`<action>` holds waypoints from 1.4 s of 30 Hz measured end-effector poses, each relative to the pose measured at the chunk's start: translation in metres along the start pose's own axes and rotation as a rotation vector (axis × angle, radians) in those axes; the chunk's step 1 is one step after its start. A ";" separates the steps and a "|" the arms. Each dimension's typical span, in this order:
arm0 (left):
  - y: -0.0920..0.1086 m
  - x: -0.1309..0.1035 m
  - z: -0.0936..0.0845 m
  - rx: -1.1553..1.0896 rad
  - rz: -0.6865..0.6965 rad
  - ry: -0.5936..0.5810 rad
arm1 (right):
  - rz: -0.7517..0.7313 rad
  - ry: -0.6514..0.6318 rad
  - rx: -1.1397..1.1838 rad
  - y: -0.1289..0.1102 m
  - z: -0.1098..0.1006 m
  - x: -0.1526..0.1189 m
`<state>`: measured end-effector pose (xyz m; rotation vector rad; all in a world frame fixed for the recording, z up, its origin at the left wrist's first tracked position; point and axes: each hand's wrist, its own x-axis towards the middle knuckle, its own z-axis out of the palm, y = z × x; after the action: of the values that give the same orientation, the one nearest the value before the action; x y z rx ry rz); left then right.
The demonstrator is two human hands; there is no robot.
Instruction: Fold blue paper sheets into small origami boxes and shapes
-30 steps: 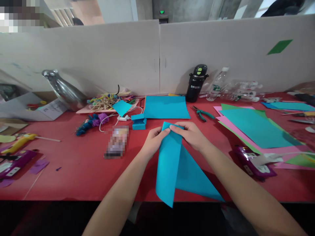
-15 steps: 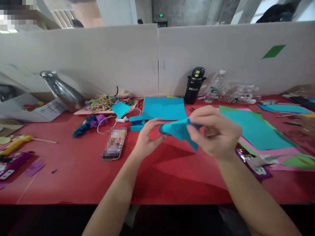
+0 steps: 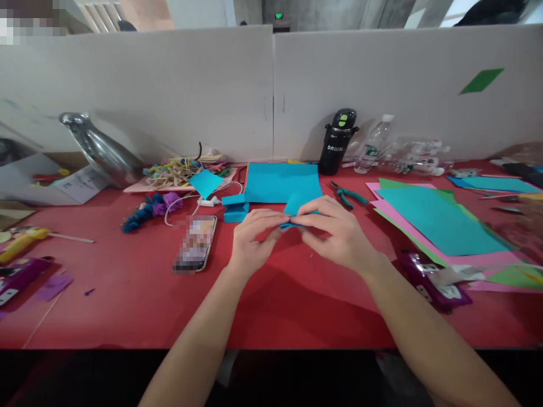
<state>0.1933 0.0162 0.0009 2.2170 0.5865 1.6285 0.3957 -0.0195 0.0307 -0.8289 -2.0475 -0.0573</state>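
Observation:
A small piece of blue paper [image 3: 293, 207] is held between both hands above the middle of the red table. My left hand [image 3: 256, 233] pinches its left end, fingertips close to those of the other hand. My right hand [image 3: 337, 230] grips the right side, and part of the paper is hidden behind its fingers. Just left of the hands stands a folded blue paper piece [image 3: 236, 208]. Behind them lies a large blue sheet [image 3: 278, 183].
A phone [image 3: 195, 244] lies left of my hands. Green-handled pliers [image 3: 348, 195] are behind my right hand. Stacked coloured sheets [image 3: 445, 220] and a purple tape dispenser [image 3: 432, 282] are at right. A black bottle [image 3: 337, 142] stands at the back.
My right hand has moved left and lower, closer to my left hand. The blue paper is now more bunched between the fingertips, and the pliers have come into fuller view.

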 end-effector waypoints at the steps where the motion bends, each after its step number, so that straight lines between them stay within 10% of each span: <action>1: 0.000 0.000 0.000 0.006 -0.006 0.011 | 0.005 -0.003 0.017 0.000 0.000 0.000; 42: 0.009 -0.001 0.001 -0.179 -0.179 0.033 | 0.125 -0.054 0.127 -0.011 0.004 0.000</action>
<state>0.1955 0.0078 0.0047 1.9550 0.6046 1.5636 0.3865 -0.0265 0.0316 -0.8847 -2.0222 0.1641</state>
